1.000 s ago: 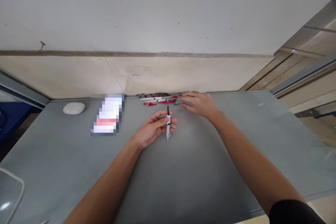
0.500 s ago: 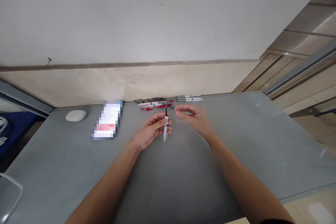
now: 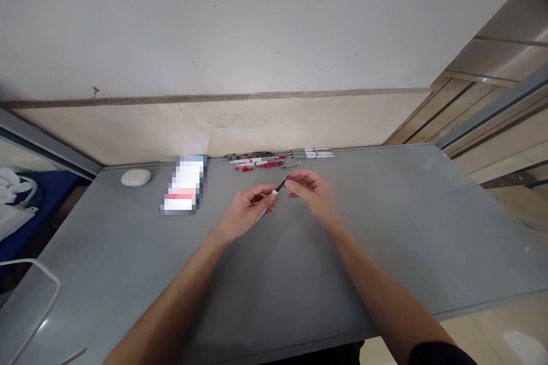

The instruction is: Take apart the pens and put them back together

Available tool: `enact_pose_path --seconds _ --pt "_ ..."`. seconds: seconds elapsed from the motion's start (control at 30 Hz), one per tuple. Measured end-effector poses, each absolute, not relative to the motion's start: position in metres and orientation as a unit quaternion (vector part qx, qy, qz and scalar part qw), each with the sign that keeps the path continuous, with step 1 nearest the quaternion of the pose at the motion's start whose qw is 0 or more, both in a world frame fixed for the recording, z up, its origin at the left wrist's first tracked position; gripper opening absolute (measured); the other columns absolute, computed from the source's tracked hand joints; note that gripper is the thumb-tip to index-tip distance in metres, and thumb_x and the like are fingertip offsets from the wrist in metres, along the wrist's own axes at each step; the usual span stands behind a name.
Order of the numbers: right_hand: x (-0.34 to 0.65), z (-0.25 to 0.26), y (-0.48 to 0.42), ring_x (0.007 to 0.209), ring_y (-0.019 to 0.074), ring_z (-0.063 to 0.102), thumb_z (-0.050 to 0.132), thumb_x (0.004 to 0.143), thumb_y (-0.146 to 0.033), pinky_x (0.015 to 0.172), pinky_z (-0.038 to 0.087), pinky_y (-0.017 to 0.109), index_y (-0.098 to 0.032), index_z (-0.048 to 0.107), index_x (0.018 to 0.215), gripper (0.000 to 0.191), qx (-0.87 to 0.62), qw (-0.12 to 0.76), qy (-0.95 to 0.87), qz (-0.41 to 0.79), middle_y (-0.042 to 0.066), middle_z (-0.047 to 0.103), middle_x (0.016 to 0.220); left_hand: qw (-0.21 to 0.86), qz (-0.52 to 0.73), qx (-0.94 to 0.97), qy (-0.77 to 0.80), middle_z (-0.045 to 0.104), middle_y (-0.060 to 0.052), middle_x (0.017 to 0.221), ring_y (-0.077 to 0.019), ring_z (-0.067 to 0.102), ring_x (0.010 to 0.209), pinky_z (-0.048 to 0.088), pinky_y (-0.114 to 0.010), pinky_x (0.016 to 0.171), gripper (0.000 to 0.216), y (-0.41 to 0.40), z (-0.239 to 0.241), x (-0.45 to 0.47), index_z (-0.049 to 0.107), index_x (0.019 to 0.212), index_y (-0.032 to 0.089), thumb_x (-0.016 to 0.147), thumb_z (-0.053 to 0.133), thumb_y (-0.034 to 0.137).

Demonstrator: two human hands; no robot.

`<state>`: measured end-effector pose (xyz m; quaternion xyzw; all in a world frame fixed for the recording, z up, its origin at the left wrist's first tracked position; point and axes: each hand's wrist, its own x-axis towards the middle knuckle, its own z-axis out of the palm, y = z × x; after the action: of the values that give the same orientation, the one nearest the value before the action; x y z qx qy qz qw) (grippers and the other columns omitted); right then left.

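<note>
My left hand (image 3: 248, 211) is closed around a white pen (image 3: 274, 191) with a dark front section. The pen is tilted, its dark end pointing up and to the right. At that end, my right hand (image 3: 311, 194) has thumb and forefinger closed on the pen's tip. Its other fingers are curled. Part of the white barrel is hidden by my left fingers. Beyond both hands, along the back edge of the table, lie several red and white pens (image 3: 261, 163). To their right is a group of white and grey pens (image 3: 311, 153).
A phone (image 3: 184, 185) with a blurred screen lies on the grey table (image 3: 406, 228), left of the pens. Left of it sits a white rounded case (image 3: 136, 177). A white cable (image 3: 53, 291) curves in at the lower left. A wall (image 3: 274, 125) rises behind the table.
The pen has tipped from nearly upright in view to slanting right. My right hand, apart from it before, now has its fingertips at the dark end. The view has shifted slightly.
</note>
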<state>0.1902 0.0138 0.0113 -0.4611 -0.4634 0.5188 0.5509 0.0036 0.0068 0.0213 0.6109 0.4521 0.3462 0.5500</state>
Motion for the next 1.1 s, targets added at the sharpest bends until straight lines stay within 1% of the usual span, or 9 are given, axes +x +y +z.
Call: enact_pose_path --seconds 0.1,0.27,0.47,0.57,0.67,0.77,0.9,1.0,1.1 --pt "0.188 0.013 0.011 0.083 0.0176 0.065 0.078 0.064 -0.039 0.065 0.059 0.033 -0.024 0.069 0.086 0.028 -0.463 0.546 -0.444 0.539 0.002 0.071 0.086 0.531 0.334 0.624 0.465 0.068 -0.003 0.078 -0.0166 0.062 0.068 0.047 -0.028 0.067 0.033 0.002 0.024 0.004 0.069 0.11 0.022 0.083 0.064 0.04" --pt "0.183 0.011 0.008 0.075 0.0163 0.065 0.079 0.063 -0.039 0.066 0.06 0.034 -0.023 0.071 0.078 0.024 -0.464 0.555 -0.444 0.529 0.001 0.07 0.08 0.509 0.345 0.634 0.469 0.068 -0.003 0.077 -0.0157 0.059 0.063 0.046 -0.027 0.063 0.03 -0.002 0.021 0.004 0.073 0.104 0.021 0.081 0.065 0.039" --pt "0.179 0.013 0.008 0.073 0.0157 0.065 0.079 0.064 -0.038 0.067 0.06 0.035 -0.023 0.071 0.076 0.021 -0.457 0.591 -0.436 0.502 0.001 0.07 0.079 0.514 0.33 0.627 0.484 0.069 -0.003 0.079 -0.0168 0.062 0.066 0.047 -0.027 0.064 0.033 -0.002 0.019 0.002 0.072 0.107 0.022 0.082 0.064 0.042" --pt "0.179 0.016 0.011 0.075 0.0168 0.067 0.078 0.066 -0.037 0.072 0.061 0.038 -0.024 0.07 0.078 0.019 -0.446 0.612 -0.433 0.49 0.0 0.07 0.076 0.534 0.336 0.612 0.476 0.069 -0.003 0.079 -0.0173 0.063 0.068 0.048 -0.028 0.067 0.027 -0.002 0.025 0.002 0.074 0.095 0.021 0.081 0.066 0.042" --pt "0.182 0.021 0.018 0.075 0.016 0.069 0.075 0.07 -0.037 0.076 0.06 0.039 -0.025 0.068 0.082 0.018 -0.419 0.645 -0.425 0.477 -0.001 0.07 0.079 0.561 0.331 0.602 0.463 0.067 -0.003 0.079 -0.0162 0.062 0.068 0.048 -0.027 0.068 0.025 -0.002 0.029 0.002 0.074 0.088 0.019 0.082 0.065 0.042" --pt "0.187 0.027 0.024 0.077 0.015 0.069 0.069 0.075 -0.039 0.078 0.059 0.039 -0.026 0.064 0.087 0.018 -0.414 0.657 -0.426 0.465 -0.001 0.069 0.09 0.601 0.337 0.576 0.44 0.067 -0.005 0.082 -0.0154 0.061 0.068 0.049 -0.027 0.067 0.026 -0.003 0.029 -0.002 0.072 0.09 0.018 0.083 0.064 0.042" --pt "0.193 0.032 0.027 0.081 0.014 0.068 0.063 0.079 -0.042 0.074 0.058 0.034 -0.028 0.06 0.091 0.018 -0.424 0.643 -0.428 0.473 -0.001 0.066 0.098 0.667 0.386 0.481 0.417 0.068 -0.007 0.089 -0.0167 0.064 0.072 0.052 -0.03 0.067 0.03 -0.006 0.026 -0.006 0.068 0.099 0.017 0.082 0.066 0.041" --pt "0.194 0.028 0.023 0.078 0.0131 0.066 0.065 0.077 -0.041 0.069 0.058 0.031 -0.028 0.062 0.09 0.019 -0.42 0.625 -0.413 0.513 -0.002 0.065 0.095 0.706 0.427 0.399 0.399 0.067 -0.007 0.093 -0.0167 0.065 0.076 0.055 -0.034 0.073 0.028 -0.006 0.026 -0.008 0.066 0.103 0.016 0.083 0.067 0.037" --pt "0.193 0.017 0.016 0.073 0.0122 0.063 0.068 0.075 -0.039 0.065 0.058 0.031 -0.028 0.065 0.091 0.02 -0.409 0.601 -0.404 0.556 -0.002 0.063 0.088 0.735 0.467 0.305 0.385 0.066 -0.005 0.091 -0.0154 0.065 0.076 0.057 -0.036 0.077 0.022 -0.001 0.023 -0.01 0.066 0.102 0.014 0.085 0.066 0.028"
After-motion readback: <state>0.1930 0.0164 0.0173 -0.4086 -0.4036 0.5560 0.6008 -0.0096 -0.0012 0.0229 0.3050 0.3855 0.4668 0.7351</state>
